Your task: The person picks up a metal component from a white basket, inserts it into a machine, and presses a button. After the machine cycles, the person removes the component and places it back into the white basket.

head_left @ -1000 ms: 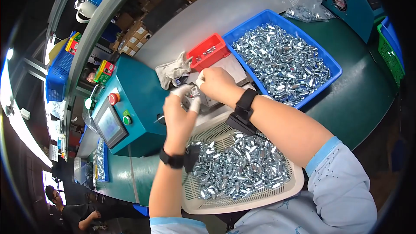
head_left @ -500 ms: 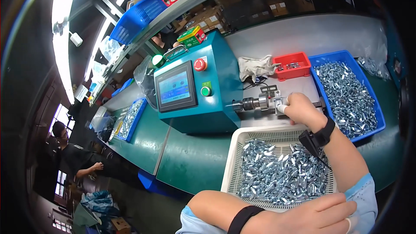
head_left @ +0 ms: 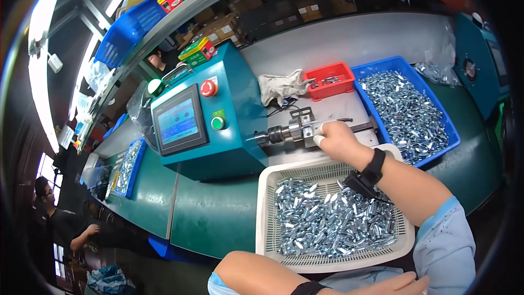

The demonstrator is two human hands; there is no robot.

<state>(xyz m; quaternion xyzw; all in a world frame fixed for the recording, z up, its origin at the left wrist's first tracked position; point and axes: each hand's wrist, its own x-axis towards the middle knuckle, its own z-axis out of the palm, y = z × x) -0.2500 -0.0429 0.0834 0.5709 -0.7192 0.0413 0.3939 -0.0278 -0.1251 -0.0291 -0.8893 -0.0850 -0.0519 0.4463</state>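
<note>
My right hand (head_left: 339, 143) is at the clamp fixture (head_left: 307, 130) beside the machine's chuck (head_left: 279, 133), white coverings on its fingertips. Its fingers are bent together; whatever they hold is hidden. My left forearm crosses the lower edge, and my left hand (head_left: 397, 284) lies there, fingers stretched out, partly cut off, holding nothing visible. Between my arms stands a cream slotted basket (head_left: 263, 207) with many small shiny metal parts (head_left: 333, 218). Left of the fixture is the teal machine (head_left: 234, 93) with a lit screen (head_left: 179, 120), a red button (head_left: 208, 88) and a green button (head_left: 218, 123).
A blue bin (head_left: 456, 141) full of similar metal parts stands right of the fixture. Behind it are a red tray (head_left: 329, 92) and a white glove (head_left: 278, 86). Another blue tray (head_left: 141, 158) lies far left on the green bench (head_left: 213, 216). A person (head_left: 65, 224) is beyond it.
The scene has shifted left in the picture as the view turned right. My left hand sits lower, more cut off by the edge. My right hand stays at the fixture.
</note>
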